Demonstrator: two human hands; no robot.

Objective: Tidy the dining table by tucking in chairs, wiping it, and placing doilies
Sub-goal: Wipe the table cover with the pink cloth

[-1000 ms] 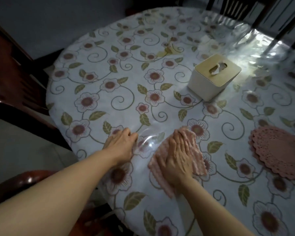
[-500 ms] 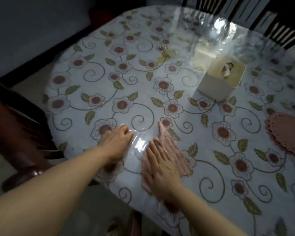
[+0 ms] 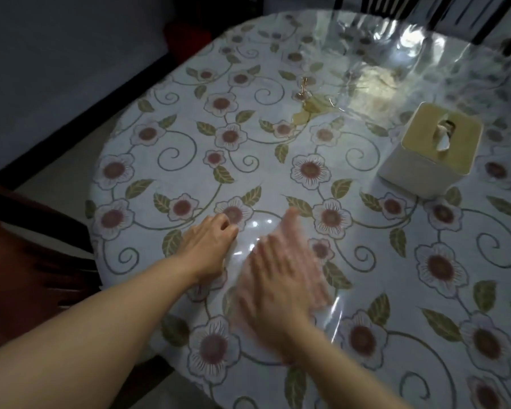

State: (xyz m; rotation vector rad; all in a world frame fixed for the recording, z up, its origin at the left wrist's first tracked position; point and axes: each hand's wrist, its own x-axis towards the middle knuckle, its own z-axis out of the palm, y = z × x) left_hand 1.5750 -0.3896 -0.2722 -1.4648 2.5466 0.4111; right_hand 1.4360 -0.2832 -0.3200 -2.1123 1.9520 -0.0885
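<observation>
A round table [image 3: 189,137] carries a floral cloth under clear plastic. My right hand [image 3: 275,278] lies flat and blurred on a pink wiping cloth [image 3: 313,278], pressing it onto the near part of the table. My left hand [image 3: 210,246] rests beside it on the plastic, fingers curled, holding nothing. A yellowish spill [image 3: 307,109] sits farther back near the middle. The doilies are out of view.
A white tissue box [image 3: 428,152] with a tan lid stands at the right. A dark wooden chair [image 3: 21,249] is at the left, apart from the table edge. More dark chairs [image 3: 443,13] stand at the far side.
My right hand has slid the pink cloth leftward across the table. The view has turned left, and the doilies have passed out of view on the right.
</observation>
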